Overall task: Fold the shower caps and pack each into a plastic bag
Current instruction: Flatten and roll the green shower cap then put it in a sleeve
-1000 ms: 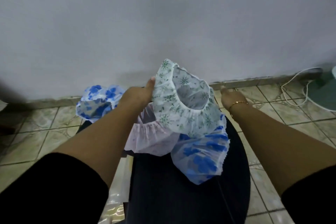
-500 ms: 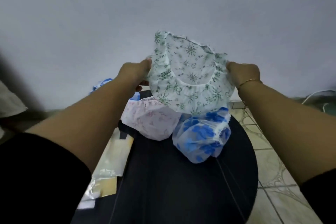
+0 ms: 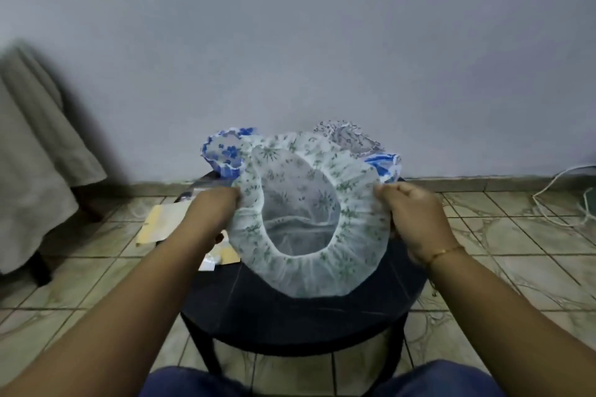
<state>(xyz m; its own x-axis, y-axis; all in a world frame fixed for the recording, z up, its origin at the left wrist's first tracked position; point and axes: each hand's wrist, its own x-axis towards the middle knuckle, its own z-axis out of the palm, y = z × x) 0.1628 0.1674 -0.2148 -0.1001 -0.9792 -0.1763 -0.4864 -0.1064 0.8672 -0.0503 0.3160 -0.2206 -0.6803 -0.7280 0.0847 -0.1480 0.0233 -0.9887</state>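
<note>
A white shower cap with a green flower print (image 3: 351, 264) is stretched open and held flat over the round black stool (image 3: 290, 316), its opening facing me. My left hand (image 3: 216, 206) grips its left rim and my right hand (image 3: 416, 216) pinches its right rim. Behind it on the stool lie a blue-flowered cap (image 3: 225, 151), another blue cap (image 3: 385, 164) and a pale patterned cap (image 3: 348, 135). Plastic bags (image 3: 161, 222) lie on the floor left of the stool, partly hidden by my left arm.
The stool stands on a tiled floor close to a grey wall. A cloth-covered piece of furniture (image 3: 32, 171) fills the left side. White cables (image 3: 561, 196) trail over the tiles at the right. My blue-clad knees (image 3: 435, 380) show at the bottom edge.
The green-print cap came down from in front of the wall and now lies spread wide and level over the stool. Both hands moved lower and further apart with it.
</note>
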